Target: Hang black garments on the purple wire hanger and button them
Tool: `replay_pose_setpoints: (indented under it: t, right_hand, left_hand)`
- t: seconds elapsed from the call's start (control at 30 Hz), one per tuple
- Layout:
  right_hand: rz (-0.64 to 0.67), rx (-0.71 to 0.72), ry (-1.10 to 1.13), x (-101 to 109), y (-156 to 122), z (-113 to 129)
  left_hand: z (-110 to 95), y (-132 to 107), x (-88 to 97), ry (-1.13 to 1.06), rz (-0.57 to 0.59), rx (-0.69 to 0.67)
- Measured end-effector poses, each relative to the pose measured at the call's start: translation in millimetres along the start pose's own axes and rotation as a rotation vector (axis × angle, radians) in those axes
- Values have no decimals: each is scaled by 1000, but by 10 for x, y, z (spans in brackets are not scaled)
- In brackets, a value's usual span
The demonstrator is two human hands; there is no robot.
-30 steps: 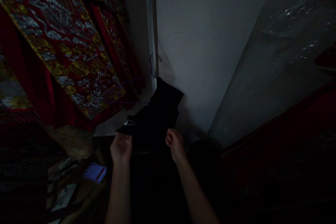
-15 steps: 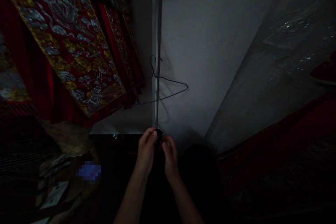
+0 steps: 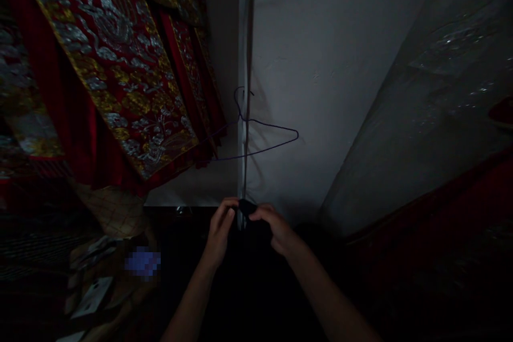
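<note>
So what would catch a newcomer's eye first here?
The red hanging cloths thick with gold and silver embroidery, upper left, stand out most in the dim room. At centre a thin purple wire hanger hangs bare against the pale wall. Just below it the left hand and right hand pinch a bunched black cloth.

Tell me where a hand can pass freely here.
Free: white wall between wire hanger and plastic sheet at right. Crowded: embroidered red hangings at left, papers below them, and the black cloth gripped by left hand and right hand.
</note>
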State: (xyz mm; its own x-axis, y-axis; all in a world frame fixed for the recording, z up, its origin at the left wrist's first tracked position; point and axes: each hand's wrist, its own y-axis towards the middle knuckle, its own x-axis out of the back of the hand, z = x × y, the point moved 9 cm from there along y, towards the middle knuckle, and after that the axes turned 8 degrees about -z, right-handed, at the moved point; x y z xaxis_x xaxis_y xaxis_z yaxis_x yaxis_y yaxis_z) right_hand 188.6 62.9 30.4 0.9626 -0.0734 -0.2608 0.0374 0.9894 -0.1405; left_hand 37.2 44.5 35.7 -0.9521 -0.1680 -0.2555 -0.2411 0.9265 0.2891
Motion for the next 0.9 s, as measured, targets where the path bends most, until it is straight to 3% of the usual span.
replay_pose_setpoints:
  t: [0.1,0.17,0.27,0.33,0.43,0.57,0.63,0.73,0.9]
  right_hand:
    - [265,-31,-157,-63,-27,329]
    - [455,38,-245,-116,-90,578]
    - [543,206,-333,-73,-86,904]
    - [488,423,-494,12,3,1101]
    - [285,798,-739,193,196,1358]
    - [-20,1000,-705,501,536,1568]
    - [-107,1032,-626,556,699,1639]
    - [-116,984,-509,417,981,1643]
    - [8,626,-553,-24,1485,1194]
  left_hand:
    - [217,-175,-151,158,333,103]
    - [328,-305,-193,283,514,132]
    - [324,-338,-131,407,623,72]
    - [215,-291,-61,466,651,8]
    - [-36,-269,21,508,694,-25]
    - [-342,-347,75,428,653,41]
    - [-366,-356,79,374,600,96]
    - [-221,-261,62,381,561,165]
    - [107,95,130,278,555,270]
